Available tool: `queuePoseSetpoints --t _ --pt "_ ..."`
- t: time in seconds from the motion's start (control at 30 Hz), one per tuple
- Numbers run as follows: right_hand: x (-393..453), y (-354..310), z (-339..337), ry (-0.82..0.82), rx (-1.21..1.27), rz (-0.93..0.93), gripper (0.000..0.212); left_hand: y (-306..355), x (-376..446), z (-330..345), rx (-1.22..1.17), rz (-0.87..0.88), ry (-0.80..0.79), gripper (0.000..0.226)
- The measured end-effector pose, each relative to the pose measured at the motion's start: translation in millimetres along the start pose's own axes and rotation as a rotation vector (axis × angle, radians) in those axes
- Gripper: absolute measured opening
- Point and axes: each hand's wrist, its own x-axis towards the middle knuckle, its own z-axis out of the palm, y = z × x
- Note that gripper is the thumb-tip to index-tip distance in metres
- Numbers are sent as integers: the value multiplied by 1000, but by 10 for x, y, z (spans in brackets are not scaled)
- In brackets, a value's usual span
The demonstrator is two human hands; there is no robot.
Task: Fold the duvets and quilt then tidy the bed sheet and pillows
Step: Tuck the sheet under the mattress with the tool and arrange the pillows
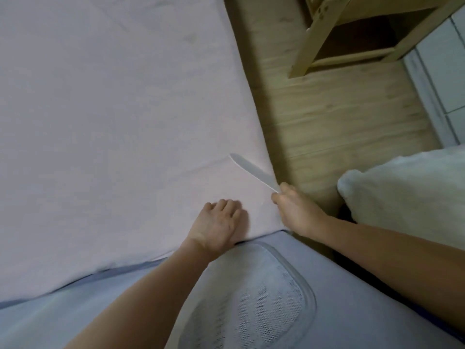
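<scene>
The bed sheet [113,109] lies open toward the bed's far edge; beside its right edge, floor [334,117] passage narrows between a wooden stool [327,46] and white bedding [407,187].

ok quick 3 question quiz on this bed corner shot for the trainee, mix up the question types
1. True or false: the left hand lies flat on the bed sheet.
2. What does the right hand hold? A) a pillow B) a thin white flat tool C) nothing
3. Fill in: the wooden stool stands on the ____ beside the bed.

Key: 1 true. 2 B, pinched at its near end, blade lying over the sheet's corner. 3 floor.
</scene>
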Motion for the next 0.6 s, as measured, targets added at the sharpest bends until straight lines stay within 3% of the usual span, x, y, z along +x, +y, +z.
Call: queuePoseSetpoints --t 0.07,0.13,0.17,0.27,0.33,0.5,0.6 --pt "-11 53 257 91 105 95 12 76 58 25 25 54 74 67" --pt "-26 148 401 163 259 317 7 159 151 104 88 92 39 73" --pt "-23 222 453 125 325 445 12 190 201 99 158 93 -16 73" --pt "29 483 643 -237 495 663 20 246 467 66 189 129 -27 68" --pt "62 619 770 -339 586 709 19 259 684 0 160 161 -77 70" --pt "124 765 849 -417 790 724 41 334 1068 -216 279 183 -178 85" --pt "164 816 884 -480 911 672 35 440 1282 -314 339 178 -241 92"
